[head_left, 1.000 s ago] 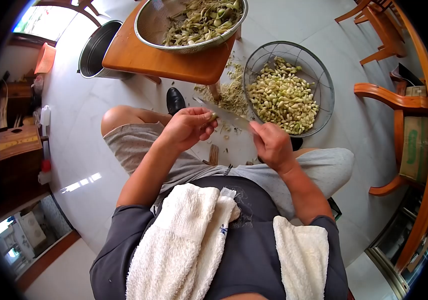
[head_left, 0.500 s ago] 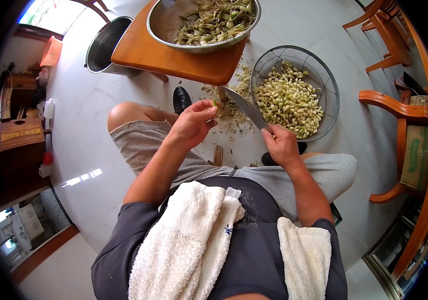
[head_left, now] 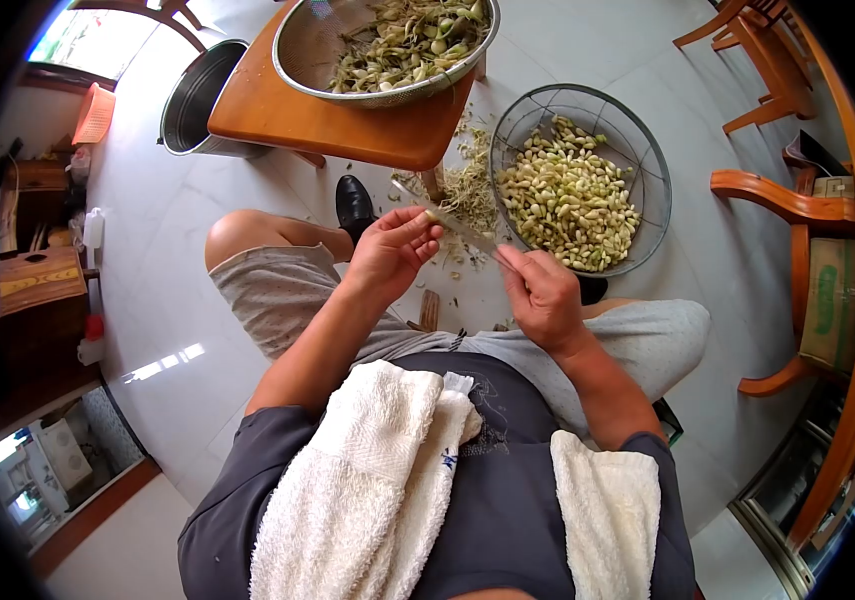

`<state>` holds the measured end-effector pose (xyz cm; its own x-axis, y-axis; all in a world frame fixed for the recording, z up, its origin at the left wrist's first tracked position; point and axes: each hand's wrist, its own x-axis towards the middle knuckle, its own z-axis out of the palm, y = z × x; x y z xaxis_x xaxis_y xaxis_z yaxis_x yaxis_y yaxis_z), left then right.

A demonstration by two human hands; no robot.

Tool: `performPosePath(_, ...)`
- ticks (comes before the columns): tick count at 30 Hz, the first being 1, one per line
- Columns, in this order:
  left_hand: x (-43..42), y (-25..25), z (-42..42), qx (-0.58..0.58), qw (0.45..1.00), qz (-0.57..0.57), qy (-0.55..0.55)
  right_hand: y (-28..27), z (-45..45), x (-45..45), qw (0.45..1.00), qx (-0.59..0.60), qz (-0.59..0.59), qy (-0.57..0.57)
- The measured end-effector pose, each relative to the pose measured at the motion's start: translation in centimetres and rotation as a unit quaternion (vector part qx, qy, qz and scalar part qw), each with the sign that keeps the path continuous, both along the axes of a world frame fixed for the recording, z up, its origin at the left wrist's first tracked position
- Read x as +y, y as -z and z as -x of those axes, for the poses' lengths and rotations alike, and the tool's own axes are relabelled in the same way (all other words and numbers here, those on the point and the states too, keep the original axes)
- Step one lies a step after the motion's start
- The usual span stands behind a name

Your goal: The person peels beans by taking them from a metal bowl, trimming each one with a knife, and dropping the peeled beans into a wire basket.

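Note:
My left hand [head_left: 395, 250] pinches a small pale bulb [head_left: 432, 216] between thumb and fingers. In my right hand [head_left: 546, 297] is the handle end of a knife [head_left: 468, 233], its blade slanting up and left beside the bulb. Right of the blade, a wire basket [head_left: 661, 190] on the floor holds many pale, trimmed bulbs [head_left: 568, 195]. Above my hands, a metal colander [head_left: 300, 70] with untrimmed bulbs and stems [head_left: 413, 45] rests on a wooden stool [head_left: 348, 130]. Trimmings [head_left: 473, 190] lie scattered on the floor beneath the blade.
A dark metal bucket [head_left: 198, 100] stands left of the stool. Wooden chairs [head_left: 783, 205] and a cardboard box [head_left: 833, 300] are at the right. My black shoe [head_left: 354, 205] is below the stool; a white towel [head_left: 368, 470] hangs over my shirt.
Since half a second ago the knife has swung from apart from my left hand to beside the bulb, its blade now flatter. The whole view has shifted slightly.

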<state>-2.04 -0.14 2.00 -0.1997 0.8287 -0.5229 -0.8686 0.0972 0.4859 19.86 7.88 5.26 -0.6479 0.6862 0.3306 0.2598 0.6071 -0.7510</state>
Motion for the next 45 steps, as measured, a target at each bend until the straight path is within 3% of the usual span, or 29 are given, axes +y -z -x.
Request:
performPosePath(4, 0.0, 0.1, -0.6, 0.012, 1.0, 0.002, -0.003, 0.3, 0.0, 0.0, 0.996, -0.027, -0.081, -0.021)
performPosePath(17, -0.7, 0.0, -1.5, -0.02, 1.0, -0.007, -0.01, 0.7, 0.2, -0.1, 0.992, -0.06, -0.112, -0.027)
performPosePath(34, -0.6, -0.1, -1.9, 0.029, 0.999, -0.027, -0.027, 0.4, 0.2, -0.3, 0.992, -0.073, -0.094, -0.036)
performPosePath(40, -1.2, -1.5, -1.5, 0.118, 0.991, -0.056, -0.025, 4.9, -0.9, 0.0, 0.965, -0.259, 0.005, 0.033)
performPosePath(43, -1.4, -1.5, -1.0, 0.119, 0.991, -0.053, -0.011, 6.4, -1.4, 0.0, 0.964, -0.265, -0.016, -0.012)
performPosePath(45, -0.9, -1.7, -1.0, 0.123, 0.992, -0.039, 0.004, 6.6, -1.3, 0.0, 0.946, -0.318, 0.032, -0.05)
